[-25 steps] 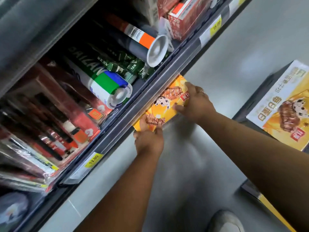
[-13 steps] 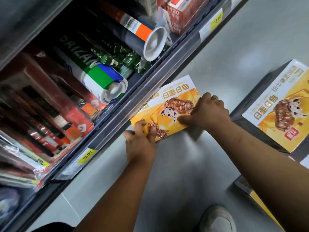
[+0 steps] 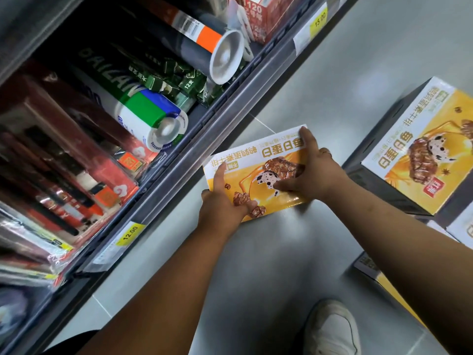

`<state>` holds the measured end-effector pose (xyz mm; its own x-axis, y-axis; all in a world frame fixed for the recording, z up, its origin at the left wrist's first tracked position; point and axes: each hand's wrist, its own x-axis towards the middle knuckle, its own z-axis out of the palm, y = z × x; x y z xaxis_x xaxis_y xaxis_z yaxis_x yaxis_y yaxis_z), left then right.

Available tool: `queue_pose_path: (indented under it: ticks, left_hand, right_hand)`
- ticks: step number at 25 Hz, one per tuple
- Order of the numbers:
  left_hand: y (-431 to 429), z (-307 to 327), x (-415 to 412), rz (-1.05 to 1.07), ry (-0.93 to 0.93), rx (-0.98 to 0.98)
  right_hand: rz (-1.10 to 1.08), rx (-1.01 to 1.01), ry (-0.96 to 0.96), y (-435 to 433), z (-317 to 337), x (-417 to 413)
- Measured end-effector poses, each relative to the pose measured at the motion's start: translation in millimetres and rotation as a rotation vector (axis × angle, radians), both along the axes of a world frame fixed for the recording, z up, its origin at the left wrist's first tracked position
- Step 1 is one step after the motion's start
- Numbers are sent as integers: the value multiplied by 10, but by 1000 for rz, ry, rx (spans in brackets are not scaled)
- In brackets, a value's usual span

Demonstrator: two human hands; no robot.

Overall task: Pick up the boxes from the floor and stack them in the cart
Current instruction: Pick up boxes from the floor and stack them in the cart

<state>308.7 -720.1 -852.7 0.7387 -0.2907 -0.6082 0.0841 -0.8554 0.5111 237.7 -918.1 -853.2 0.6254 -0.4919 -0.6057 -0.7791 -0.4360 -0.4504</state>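
Grey glossy floor (image 3: pixel 332 73), shop aisle. Left hand (image 3: pixel 222 203) pinched the box (image 3: pixel 258 172), forefinger flat on its face; right hand (image 3: pixel 313 172) clamped its far edge. Half hidden under the shelf rail (image 3: pixel 230 119) a second before, the box sat clear of the rail: freed, probably lifting. Flat rectangular carton, slick printed card, crisp corners.

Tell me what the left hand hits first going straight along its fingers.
The left hand, gripping the yellow box, points up-frame; beyond the box it would likely meet the shelf's front rail first, though depth is unclear.
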Motion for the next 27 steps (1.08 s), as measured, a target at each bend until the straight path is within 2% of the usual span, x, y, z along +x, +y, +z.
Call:
queue_pose_path:
  ticks: [6, 11, 17, 27]
  left_hand:
    - [-68, 374, -239, -165, -9, 26]
    - [68, 1189, -431, -195, -63, -9]
    - [243, 2630, -505, -214, -120, -46]
    - [735, 5746, -722, -185, -199, -43]
  right_hand:
    - [-116, -23, 21, 60, 288, -521]
    - [-176, -2, -26, 173, 1167, -809]
    - [-214, -32, -36, 445, 2628, -996]
    - [-194, -153, -97, 1004, 5696, -1262]
